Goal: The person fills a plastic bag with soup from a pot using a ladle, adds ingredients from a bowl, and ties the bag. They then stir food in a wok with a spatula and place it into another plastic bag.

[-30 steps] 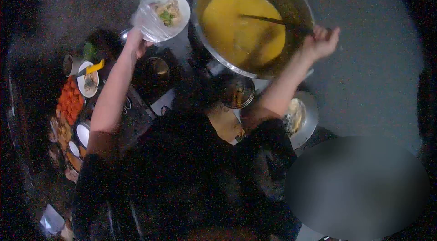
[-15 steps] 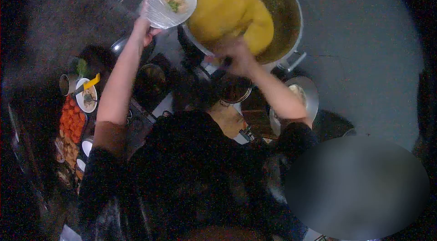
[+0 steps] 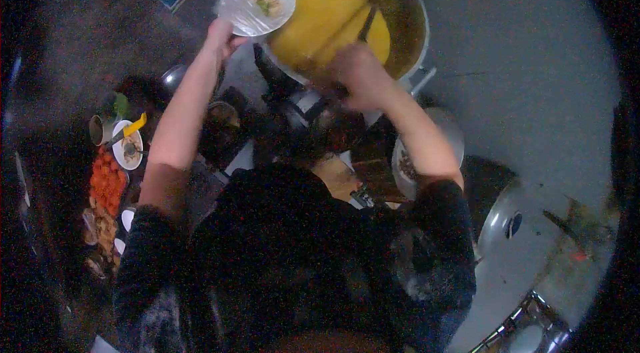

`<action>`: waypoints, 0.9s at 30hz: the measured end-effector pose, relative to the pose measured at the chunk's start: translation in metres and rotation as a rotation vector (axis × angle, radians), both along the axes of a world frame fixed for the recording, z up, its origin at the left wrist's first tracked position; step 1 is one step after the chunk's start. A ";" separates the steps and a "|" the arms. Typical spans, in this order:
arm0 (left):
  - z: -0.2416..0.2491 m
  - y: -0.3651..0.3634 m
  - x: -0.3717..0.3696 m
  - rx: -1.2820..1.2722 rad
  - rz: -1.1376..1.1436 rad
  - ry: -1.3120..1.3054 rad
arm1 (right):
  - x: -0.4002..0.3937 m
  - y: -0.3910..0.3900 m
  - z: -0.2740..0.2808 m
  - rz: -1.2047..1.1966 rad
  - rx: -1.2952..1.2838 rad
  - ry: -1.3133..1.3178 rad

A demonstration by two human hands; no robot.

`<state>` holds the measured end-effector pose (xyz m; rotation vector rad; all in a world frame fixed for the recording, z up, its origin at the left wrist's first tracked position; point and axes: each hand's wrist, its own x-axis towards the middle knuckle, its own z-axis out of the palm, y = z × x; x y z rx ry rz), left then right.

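Note:
My left hand (image 3: 225, 38) grips a white bowl (image 3: 288, 12) from below, beside the pot's left rim. Clear plastic film (image 3: 235, 10) covers the bowl's left part, and pale food with a bit of green lies inside. Over the near rim of a large metal pot (image 3: 419, 3), my right hand (image 3: 360, 78) is closed and blurred by motion. It holds a long utensil with a dark handle (image 3: 367, 23), which looks like a ladle; its head cannot be made out. Thick yellow soup (image 3: 317, 10) fills the lower part of the pot.
At left stand a white bowl (image 3: 121, 151) with a yellow-handled utensil (image 3: 135, 126), a tin (image 3: 98, 130) and orange-red food pieces (image 3: 108, 176). A metal bowl (image 3: 453, 130) is under my right forearm. A round lid (image 3: 497, 220) lies at right.
My right hand has moved slightly right, and the dark handle now shows above the soup. The left hand and covered bowl have shifted a little right. The lid at right has come into view.

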<state>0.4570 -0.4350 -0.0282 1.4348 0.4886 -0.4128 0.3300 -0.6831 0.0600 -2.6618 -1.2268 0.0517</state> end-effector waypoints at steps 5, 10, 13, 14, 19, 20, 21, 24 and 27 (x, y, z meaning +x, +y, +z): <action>-0.017 0.003 0.006 -0.139 0.002 -0.053 | 0.032 0.058 -0.067 -0.004 0.561 -0.027; -0.018 0.001 0.005 -0.175 -0.024 -0.055 | -0.039 0.037 0.017 0.231 0.397 0.220; 0.006 -0.011 0.017 -0.113 -0.001 -0.071 | -0.053 -0.029 0.070 0.298 0.729 0.187; 0.007 -0.010 0.020 -0.114 -0.039 -0.067 | -0.065 -0.046 0.080 0.294 0.785 0.136; 0.011 -0.023 0.027 -0.088 -0.050 -0.055 | -0.067 -0.064 0.052 0.118 0.876 -0.063; 0.005 -0.025 0.030 -0.073 -0.071 -0.058 | -0.054 -0.070 0.027 -0.166 0.979 -0.282; -0.002 -0.026 0.032 -0.058 -0.091 -0.059 | -0.036 -0.078 0.004 -0.457 1.064 -0.498; -0.011 -0.030 0.030 -0.102 -0.093 -0.063 | -0.002 -0.101 -0.007 -0.955 1.652 -0.539; -0.015 -0.027 0.034 -0.239 -0.106 -0.011 | -0.008 -0.110 0.026 -1.197 2.133 -0.547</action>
